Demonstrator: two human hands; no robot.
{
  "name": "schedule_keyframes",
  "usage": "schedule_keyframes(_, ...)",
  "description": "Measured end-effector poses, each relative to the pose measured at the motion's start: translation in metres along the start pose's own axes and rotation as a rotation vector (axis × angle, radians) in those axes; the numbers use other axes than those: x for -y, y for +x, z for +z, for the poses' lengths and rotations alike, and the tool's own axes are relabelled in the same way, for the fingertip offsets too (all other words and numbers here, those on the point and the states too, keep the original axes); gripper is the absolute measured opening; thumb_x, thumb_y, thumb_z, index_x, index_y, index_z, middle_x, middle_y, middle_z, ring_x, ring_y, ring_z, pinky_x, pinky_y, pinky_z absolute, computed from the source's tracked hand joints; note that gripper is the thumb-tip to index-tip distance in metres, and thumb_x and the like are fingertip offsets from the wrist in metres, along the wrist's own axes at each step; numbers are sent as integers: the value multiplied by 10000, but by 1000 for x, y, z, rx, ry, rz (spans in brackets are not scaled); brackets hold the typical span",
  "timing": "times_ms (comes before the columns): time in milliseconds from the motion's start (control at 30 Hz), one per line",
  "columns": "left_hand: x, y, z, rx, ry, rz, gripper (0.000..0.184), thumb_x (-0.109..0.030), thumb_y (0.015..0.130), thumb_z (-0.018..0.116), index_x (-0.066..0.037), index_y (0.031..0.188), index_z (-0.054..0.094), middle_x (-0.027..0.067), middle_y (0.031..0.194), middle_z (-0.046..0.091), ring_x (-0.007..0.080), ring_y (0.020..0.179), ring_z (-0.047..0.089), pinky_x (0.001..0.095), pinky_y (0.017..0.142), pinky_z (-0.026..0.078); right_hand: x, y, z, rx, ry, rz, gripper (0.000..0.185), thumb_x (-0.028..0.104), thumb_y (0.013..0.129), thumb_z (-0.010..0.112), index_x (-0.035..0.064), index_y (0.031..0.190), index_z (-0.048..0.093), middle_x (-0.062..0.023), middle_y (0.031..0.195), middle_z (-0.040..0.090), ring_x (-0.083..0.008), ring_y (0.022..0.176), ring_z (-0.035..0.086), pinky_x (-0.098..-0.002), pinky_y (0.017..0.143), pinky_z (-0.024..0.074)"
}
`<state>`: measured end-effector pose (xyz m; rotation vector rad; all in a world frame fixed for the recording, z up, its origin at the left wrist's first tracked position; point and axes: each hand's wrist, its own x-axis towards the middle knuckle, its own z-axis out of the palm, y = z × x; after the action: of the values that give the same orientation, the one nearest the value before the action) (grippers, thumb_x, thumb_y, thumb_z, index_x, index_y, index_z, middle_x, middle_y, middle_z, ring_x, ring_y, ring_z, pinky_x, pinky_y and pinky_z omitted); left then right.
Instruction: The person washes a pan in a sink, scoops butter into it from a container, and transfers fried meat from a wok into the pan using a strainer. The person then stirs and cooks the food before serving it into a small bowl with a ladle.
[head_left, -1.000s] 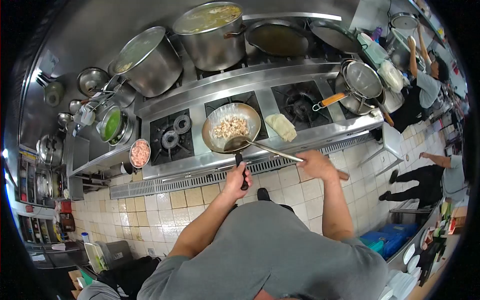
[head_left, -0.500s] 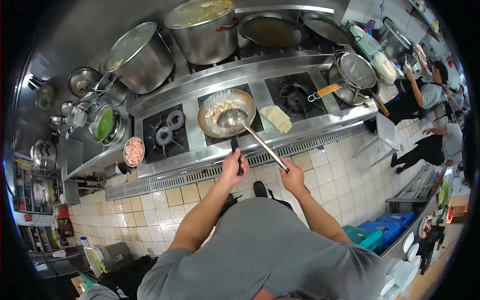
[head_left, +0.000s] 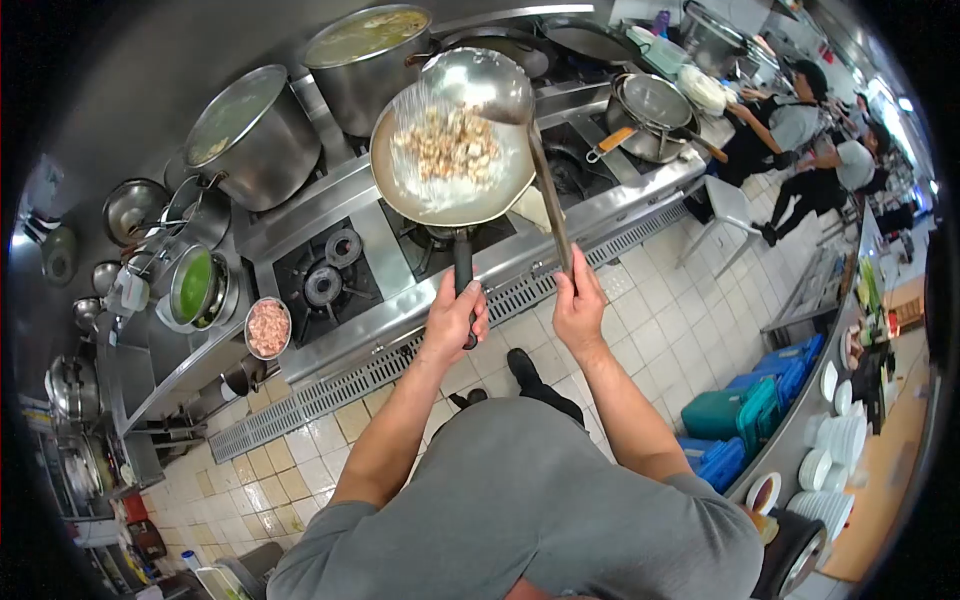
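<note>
My left hand (head_left: 458, 312) is wrapped round the black handle of a frying pan (head_left: 388, 190), which is lifted above the burner (head_left: 455, 236). Blurred chopped pieces of food (head_left: 446, 148), brown and pale, lie in or just over the pan, with whitish liquid around them. My right hand (head_left: 582, 305) grips the long handle of a metal ladle (head_left: 482, 82). The ladle's bowl is held over the pan's far edge. A folded cloth (head_left: 533, 208) lies on the stove, partly covered by the pan and the ladle handle.
Two large stockpots (head_left: 248, 140) (head_left: 368, 45) stand behind the stove. To the left are a bowl of minced meat (head_left: 269, 328) and a bowl of green liquid (head_left: 192, 285). A strainer (head_left: 655, 102) rests at the right, beyond which people (head_left: 795, 125) work. Stacked plates (head_left: 840, 440) stand behind me.
The pan has come up off the burner. The ladle has lifted out of the food to the pan's far edge, and the food is now spread and blurred. My view has shifted somewhat.
</note>
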<state>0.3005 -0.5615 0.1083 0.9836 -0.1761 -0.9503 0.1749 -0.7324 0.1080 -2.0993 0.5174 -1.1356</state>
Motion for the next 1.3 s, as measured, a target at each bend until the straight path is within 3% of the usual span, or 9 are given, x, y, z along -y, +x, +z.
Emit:
schedule_keyframes(100,9,-22,-5,194,30,101,212,-149,1060,457,-100,1258,400,32,733,463,119,480,442,287,413,407,2,-13,1,-31,-75,58,461,50,950,600,17,1404,526,-194,943,651,-332,850,639,-386,777,513)
schedule_keyframes(200,21,-33,-9,148,222,55,241,-147,1047,485,-84,1262,397,37,713,476,113,446,439,290,391,389,-9,-46,-7,-61,-148,42,393,100,981,580,57,1370,547,-135,805,604,-273,683,599,-374,638,511)
schedule_keyframes(267,34,-42,-20,135,328,-25,205,-143,1036,500,-73,1204,407,32,691,477,114,446,447,295,387,390,27,-67,-36,439,576,1124,308,150,1011,562,63,1307,559,-97,824,621,-160,612,580,-299,521,480)
schedule_keyframes(300,40,-46,-27,111,435,-91,174,-138,1025,514,-61,1147,417,28,669,477,115,446,455,301,384,391,42,-71,-55,448,851,1298,217,211,1027,555,97,1210,544,-17,741,499,-65,536,439,-228,422,351)
schedule_keyframes(367,55,-61,-35,73,542,-262,133,-128,1003,534,-55,1014,424,19,619,468,121,444,457,315,380,393,21,-100,-78,446,1062,1479,235,215,1025,557,90,1223,542,-19,761,498,-61,528,422,-223,421,343)
schedule_keyframes(433,79,-76,-43,110,520,-363,125,-125,1002,528,-59,999,422,20,619,468,122,441,452,316,381,390,3,-132,-100,438,1383,1721,250,210,1026,551,73,1236,541,-15,808,489,-51,517,382,-212,421,338)
schedule_keyframes(533,109,-89,-53,195,497,-511,106,-119,998,516,-64,997,426,21,642,470,116,450,438,306,394,380,-11,-183,-133,305,1500,1843,263,215,1029,545,70,1248,540,-20,805,497,-51,532,389,-206,427,338)
schedule_keyframes(867,214,-40,108,549,550,-798,190,-132,1000,524,-78,1161,438,23,694,462,115,483,439,292,417,374,7,-265,-335,-175,1746,1413,291,227,1055,506,76,1303,528,-24,798,494,-54,550,386,-208,433,330)
schedule_keyframes(1300,407,-17,439,821,329,-1022,216,-166,1045,487,-91,1246,463,24,730,475,109,501,411,270,439,361,-77,-257,-641,-686,1439,971,273,236,1033,542,80,1258,541,-3,812,506,-40,545,396,-215,451,332)
